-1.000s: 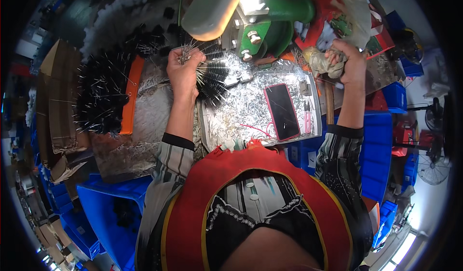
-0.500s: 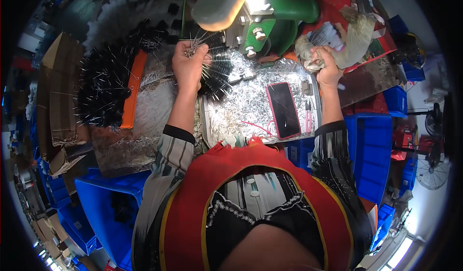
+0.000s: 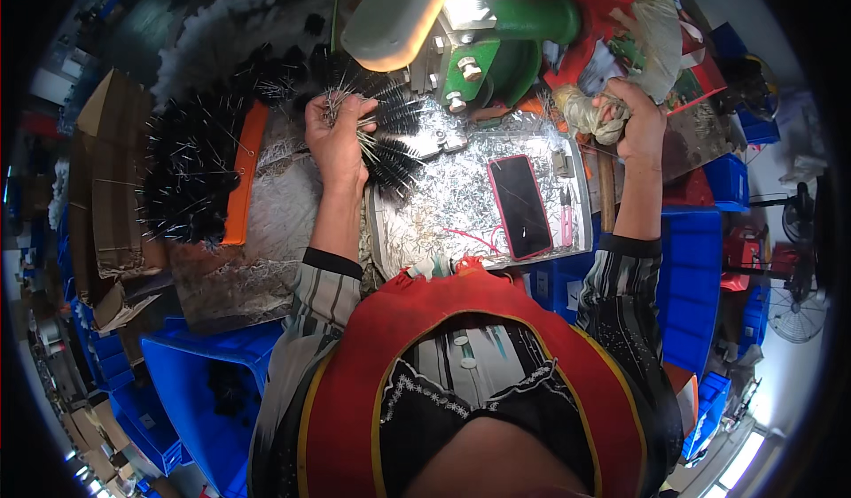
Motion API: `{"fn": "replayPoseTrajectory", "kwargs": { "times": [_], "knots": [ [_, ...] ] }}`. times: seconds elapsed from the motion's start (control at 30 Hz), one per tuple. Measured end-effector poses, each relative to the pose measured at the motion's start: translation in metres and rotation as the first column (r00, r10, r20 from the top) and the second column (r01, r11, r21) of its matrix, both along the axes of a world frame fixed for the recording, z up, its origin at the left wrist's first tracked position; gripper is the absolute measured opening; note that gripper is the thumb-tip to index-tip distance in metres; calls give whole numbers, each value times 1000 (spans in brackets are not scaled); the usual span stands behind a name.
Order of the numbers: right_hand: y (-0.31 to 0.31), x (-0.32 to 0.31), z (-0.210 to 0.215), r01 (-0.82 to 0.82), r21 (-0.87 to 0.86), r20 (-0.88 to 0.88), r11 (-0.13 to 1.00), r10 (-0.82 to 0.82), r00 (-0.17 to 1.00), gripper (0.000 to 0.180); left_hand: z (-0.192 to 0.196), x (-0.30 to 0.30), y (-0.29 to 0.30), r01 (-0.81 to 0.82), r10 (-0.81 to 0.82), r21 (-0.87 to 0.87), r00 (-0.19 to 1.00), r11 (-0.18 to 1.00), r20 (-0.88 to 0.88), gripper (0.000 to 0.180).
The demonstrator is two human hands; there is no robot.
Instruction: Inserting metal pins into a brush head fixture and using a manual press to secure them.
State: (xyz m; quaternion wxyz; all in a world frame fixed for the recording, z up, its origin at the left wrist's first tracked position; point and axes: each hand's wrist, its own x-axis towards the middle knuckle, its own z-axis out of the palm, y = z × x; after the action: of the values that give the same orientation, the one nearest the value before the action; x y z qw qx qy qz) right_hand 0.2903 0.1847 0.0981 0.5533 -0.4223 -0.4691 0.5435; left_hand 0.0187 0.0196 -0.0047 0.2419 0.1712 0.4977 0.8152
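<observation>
Workbench [image 3: 232, 296] bears a tray [image 3: 582, 201] (phone [image 3: 519, 207], metallic bits [image 3: 456, 188] inside)

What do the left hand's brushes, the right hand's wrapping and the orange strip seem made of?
Brushes: shiny, thin stems suggest metal wire; the matte black bristles look synthetic, perhaps nylon.
Wrapping: pale, creased and dull, so cloth or plastic film, unclear which.
Strip: smooth, uniform orange, probably plastic, though painted metal is possible.

We see a phone [image 3: 520, 207] in a reddish case just left of a slim pink tool [image 3: 566, 217], perhaps a pen. An open cardboard box [image 3: 124, 179] stands far left; below it we find a blue bin [image 3: 191, 400], and a fan [image 3: 796, 314] far right.
</observation>
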Motion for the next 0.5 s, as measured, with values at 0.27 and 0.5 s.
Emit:
{"fn": "replayPoseTrajectory", "kwargs": {
  "times": [0.27,0.5],
  "knots": [
    [-2,6,2,-114,-72,41,991,117,992,13,-11,-1,-4,-21,12,112,997,994,77,24],
    [-1,8,9,-103,-83,60,991,108,992,14,-14,-1,-4,-35,26,98,996,995,90,25]
  ]
}}
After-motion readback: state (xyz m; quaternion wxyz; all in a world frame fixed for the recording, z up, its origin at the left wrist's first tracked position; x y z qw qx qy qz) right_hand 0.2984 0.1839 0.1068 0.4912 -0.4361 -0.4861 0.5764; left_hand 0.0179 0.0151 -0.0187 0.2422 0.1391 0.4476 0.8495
